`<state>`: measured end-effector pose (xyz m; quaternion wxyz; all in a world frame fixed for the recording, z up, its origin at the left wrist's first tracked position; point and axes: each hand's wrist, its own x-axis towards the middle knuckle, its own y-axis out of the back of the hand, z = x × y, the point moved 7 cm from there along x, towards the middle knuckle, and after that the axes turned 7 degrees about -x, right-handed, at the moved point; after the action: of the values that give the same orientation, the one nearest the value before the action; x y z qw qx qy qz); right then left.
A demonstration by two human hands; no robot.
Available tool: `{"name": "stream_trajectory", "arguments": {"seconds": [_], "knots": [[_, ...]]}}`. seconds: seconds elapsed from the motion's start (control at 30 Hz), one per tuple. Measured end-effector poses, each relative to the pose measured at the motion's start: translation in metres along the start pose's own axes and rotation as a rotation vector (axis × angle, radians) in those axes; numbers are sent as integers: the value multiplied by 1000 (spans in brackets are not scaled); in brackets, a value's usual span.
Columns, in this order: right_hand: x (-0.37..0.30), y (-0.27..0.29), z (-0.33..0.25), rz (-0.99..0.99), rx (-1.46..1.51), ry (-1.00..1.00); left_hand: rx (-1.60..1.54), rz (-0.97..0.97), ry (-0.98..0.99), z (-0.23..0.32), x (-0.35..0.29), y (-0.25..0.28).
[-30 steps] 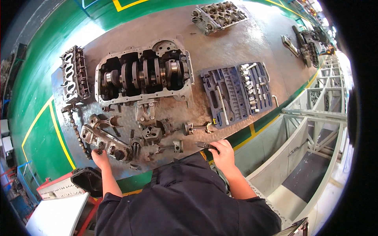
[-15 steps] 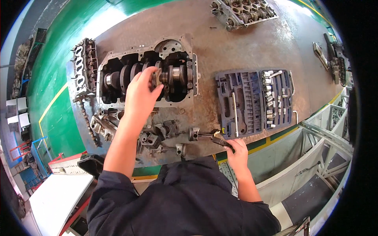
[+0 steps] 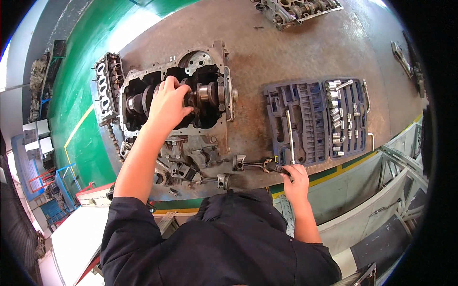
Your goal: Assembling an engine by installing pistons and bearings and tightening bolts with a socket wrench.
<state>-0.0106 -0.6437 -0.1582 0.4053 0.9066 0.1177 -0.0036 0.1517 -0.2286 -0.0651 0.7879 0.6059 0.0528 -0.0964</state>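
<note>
Left hand [image 3: 168, 106] now over crankshaft [image 3: 203, 94], palm-down

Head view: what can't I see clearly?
Head view:
What the left hand might hold: hidden by the hand itself.
Part of the crankshaft: behind that hand.
Far cylinder head: cut off by the upper edge.
Whether the dark part in the right hand touches the connecting rod: too small.
</note>
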Motion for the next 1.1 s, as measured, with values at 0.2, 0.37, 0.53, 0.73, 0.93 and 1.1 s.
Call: {"name": "stream_trajectory", "arguments": {"seconds": [0.2,0.37,0.53,0.73,0.93,1.1], "knots": [[4,-1,1,-1,33,26,76,106,-13,8,-12,-7],[1,-3,9,-17,19,18,52,119,36,4,-17,-10],[2,-4,10,-14,12,8,10,99,91,-5,-6,-9],[4,-6,8,-19,0,24,-7,54,144,-11,0,-9],[4,-10,6,-45,-53,55,85,35,125,-4,-13,-22],[5,-7,-2,-76,-81,70,106,95,93,-5,-10,-17]]}}
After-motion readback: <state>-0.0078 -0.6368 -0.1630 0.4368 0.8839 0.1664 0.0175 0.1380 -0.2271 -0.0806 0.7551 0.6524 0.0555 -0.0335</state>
